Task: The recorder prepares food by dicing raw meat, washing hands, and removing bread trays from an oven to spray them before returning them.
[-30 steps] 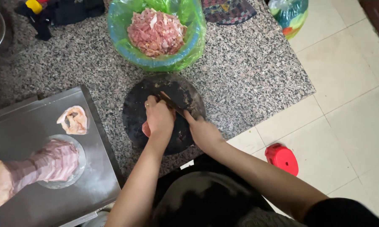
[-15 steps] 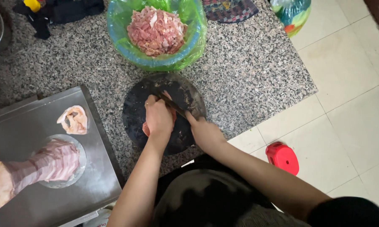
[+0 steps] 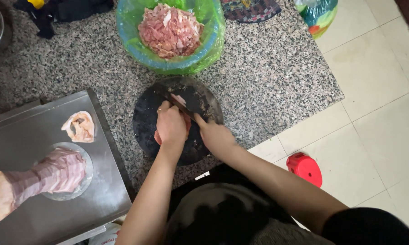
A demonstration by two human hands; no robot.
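Meat (image 3: 185,124) is being sliced on a round dark cutting board (image 3: 145,122) set on the speckled granite counter (image 3: 268,68). The piece lies at the board's middle, mostly hidden — it is pinned under the left hand (image 3: 170,127), whose fingers are curled down onto it. The right hand (image 3: 216,136) is closed around the handle of a knife (image 3: 182,108), the blade laid across the meat just beside the left fingertips.

Progress, judged from how things lie: a good share looks done. A bowl lined with a green plastic bag (image 3: 213,41), just beyond the board, is heaped with pink sliced meat (image 3: 168,29). Only a small piece shows on the board, so the current piece seems partly cut down — how much sits under the hand cannot be told.

Left to do, by the look of it: a large uncut slab of meat (image 3: 45,174) rests on a glass plate (image 3: 88,174) on the metal tray (image 3: 104,199) at the left, with a pale scrap (image 3: 79,127) lying near it on the same tray. Both are well apart from the board and untouched.

A red stool (image 3: 306,168) stands on the tiled floor (image 3: 386,113) near the right arm.
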